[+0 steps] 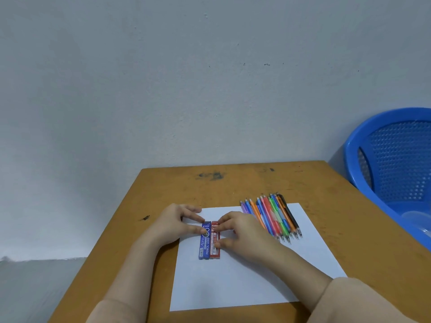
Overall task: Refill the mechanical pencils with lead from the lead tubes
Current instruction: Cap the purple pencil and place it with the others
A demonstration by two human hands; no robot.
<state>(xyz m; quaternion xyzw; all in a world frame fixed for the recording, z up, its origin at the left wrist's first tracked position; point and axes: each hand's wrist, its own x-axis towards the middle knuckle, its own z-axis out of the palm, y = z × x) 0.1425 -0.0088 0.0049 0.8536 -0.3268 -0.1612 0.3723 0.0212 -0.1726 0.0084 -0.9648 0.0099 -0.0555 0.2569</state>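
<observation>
Hands at the left half of the paper: left hand pinches the blue lead tube, right hand the red lead tube, tubes touching. The pencils lie untouched across the paper's far right corner. Opening step, I reckon; next, lift one tube and uncap it.

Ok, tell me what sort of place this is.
Probably a plain room at home or a study corner: a worn wooden desk against a bare painted wall, a blue plastic basket beside it, and mechanical pencils laid on a white sheet.
</observation>
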